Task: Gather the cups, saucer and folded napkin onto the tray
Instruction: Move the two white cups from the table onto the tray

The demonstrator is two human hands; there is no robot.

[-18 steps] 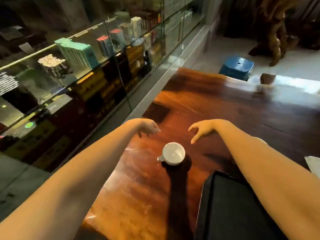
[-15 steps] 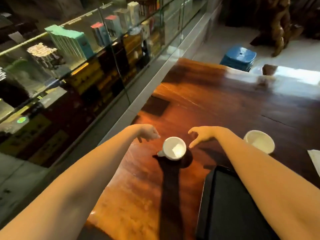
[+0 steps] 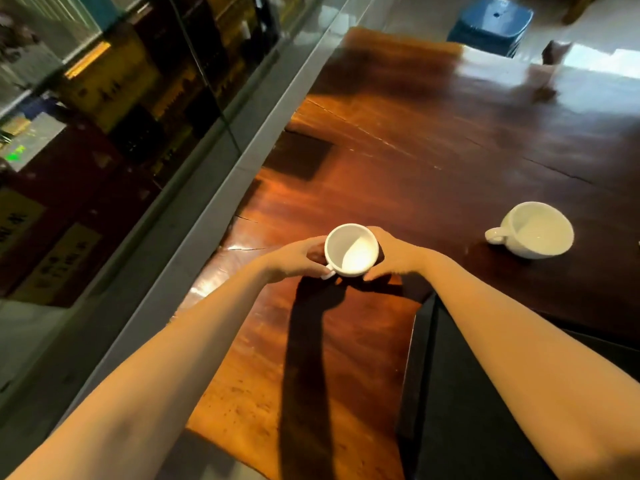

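A small white cup [image 3: 351, 249] stands upright on the wooden table [image 3: 415, 161], its handle toward me. My left hand [image 3: 298, 259] cups its left side by the handle, and my right hand [image 3: 391, 254] presses its right side. A wider white cup [image 3: 535, 230] sits apart at the right, tilted, handle pointing left. The black tray [image 3: 450, 393] lies at the lower right, partly under my right forearm. No saucer or napkin shows in this view.
A glass display case [image 3: 121, 116] with boxed goods runs along the table's left edge behind a grey ledge. A blue stool [image 3: 491, 24] stands on the floor beyond the table's far end.
Both hands have dropped from hovering above the small cup and closed on its two sides. The camera has tilted down and nearer, and the wider cup shows fully.
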